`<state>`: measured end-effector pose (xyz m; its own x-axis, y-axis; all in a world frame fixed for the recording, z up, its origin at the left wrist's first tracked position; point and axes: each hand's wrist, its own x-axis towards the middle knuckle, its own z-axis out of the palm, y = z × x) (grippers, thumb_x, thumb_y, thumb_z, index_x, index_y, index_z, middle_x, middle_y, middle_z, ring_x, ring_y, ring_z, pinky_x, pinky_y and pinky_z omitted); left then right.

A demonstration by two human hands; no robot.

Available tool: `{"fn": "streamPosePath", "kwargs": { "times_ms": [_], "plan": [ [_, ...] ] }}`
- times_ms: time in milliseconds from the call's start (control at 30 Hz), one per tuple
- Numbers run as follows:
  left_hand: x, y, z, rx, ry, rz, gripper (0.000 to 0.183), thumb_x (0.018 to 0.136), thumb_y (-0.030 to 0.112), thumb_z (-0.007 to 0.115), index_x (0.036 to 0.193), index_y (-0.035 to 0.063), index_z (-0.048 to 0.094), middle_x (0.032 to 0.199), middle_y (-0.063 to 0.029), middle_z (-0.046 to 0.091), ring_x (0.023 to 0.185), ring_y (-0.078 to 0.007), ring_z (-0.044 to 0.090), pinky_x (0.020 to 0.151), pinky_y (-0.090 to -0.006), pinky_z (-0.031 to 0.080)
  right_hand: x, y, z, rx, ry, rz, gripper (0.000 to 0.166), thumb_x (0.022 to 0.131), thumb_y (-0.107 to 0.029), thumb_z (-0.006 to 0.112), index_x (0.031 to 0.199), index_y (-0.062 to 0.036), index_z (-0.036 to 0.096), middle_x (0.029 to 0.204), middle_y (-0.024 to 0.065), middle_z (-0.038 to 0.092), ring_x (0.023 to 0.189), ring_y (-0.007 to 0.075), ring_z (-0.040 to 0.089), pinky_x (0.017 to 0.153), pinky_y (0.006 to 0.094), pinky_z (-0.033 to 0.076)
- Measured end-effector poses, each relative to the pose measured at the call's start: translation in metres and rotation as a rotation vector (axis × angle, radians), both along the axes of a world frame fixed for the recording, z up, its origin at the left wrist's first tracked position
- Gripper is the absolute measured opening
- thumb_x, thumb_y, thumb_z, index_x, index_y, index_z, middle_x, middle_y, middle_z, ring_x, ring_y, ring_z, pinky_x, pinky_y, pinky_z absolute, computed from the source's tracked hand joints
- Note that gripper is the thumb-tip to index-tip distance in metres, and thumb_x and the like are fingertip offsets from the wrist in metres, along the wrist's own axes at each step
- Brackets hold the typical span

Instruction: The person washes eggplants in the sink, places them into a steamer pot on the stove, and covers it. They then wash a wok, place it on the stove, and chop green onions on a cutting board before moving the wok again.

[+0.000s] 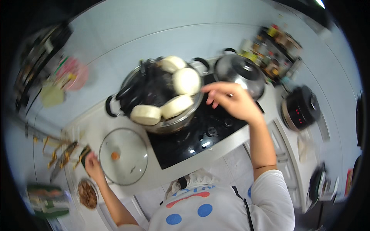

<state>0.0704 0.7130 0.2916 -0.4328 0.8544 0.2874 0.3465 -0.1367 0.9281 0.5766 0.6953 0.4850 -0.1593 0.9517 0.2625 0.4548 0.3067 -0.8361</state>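
Observation:
A large steel pot (176,124) with black handles stands on the black glass cooktop (185,150). Along its right and front side sit several thick white round pieces, perhaps steamed buns (186,81). Dark elongated pieces (133,92) fill the left part; their kind is not clear. My right hand (235,99) hovers just right of the pot, fingers apart and holding nothing. At the counter's left end, my left hand (94,167) is beside a glass lid (123,161) with an orange-brown spot at its centre. A dark green object (84,156) is at its fingertips; blur hides whether they grip it.
A lidded steel wok or pot (240,72) stands at the back right, before a rack of seasoning bottles (271,55). Farther right is a dark electric cooker (300,108). A bowl of brown food (87,194) sits at left, below hanging utensils (62,157).

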Motion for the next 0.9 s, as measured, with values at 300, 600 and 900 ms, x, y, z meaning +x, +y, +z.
{"fn": "streamPosePath", "kwargs": {
  "times_ms": [300, 600, 900],
  "plan": [
    [0.014, -0.047, -0.076, -0.044, 0.166, -0.033, 0.02, 0.087, 0.012, 0.043, 0.1, 0.0047, 0.055, 0.073, 0.0023, 0.044, 0.055, -0.0038, 0.036, 0.046, -0.0168, 0.028, 0.055, -0.089, -0.069, -0.047, -0.156, -0.569, 0.017, 0.078, -0.014, 0.055, 0.09, -0.0059, 0.064, 0.071, 0.0097, 0.064, 0.068, 0.0226, 0.062, 0.064, 0.0314, 0.048],
    [0.027, -0.074, -0.037, 0.024, 0.174, -0.003, 0.022, 0.089, 0.013, 0.041, 0.104, 0.0028, 0.053, 0.077, 0.0011, 0.048, 0.058, -0.0048, 0.038, 0.05, -0.0182, 0.032, 0.192, -0.007, -0.053, 0.121, -0.301, -1.024, 0.038, 0.073, -0.035, 0.063, 0.095, -0.0039, 0.061, 0.078, 0.0157, 0.063, 0.079, 0.0303, 0.061, 0.07, 0.0373, 0.047],
    [0.115, -0.177, -0.039, -0.045, 0.008, 0.328, 0.02, 0.087, 0.008, 0.042, 0.102, 0.002, 0.053, 0.075, 0.0004, 0.047, 0.055, -0.0039, 0.036, 0.046, -0.0171, 0.029, 0.27, 0.094, -0.057, -0.266, -0.901, -0.806, 0.075, 0.069, -0.068, 0.048, 0.114, -0.0089, 0.053, 0.107, 0.0152, 0.058, 0.103, 0.0287, 0.054, 0.084, 0.0389, 0.043]
  ]
}}
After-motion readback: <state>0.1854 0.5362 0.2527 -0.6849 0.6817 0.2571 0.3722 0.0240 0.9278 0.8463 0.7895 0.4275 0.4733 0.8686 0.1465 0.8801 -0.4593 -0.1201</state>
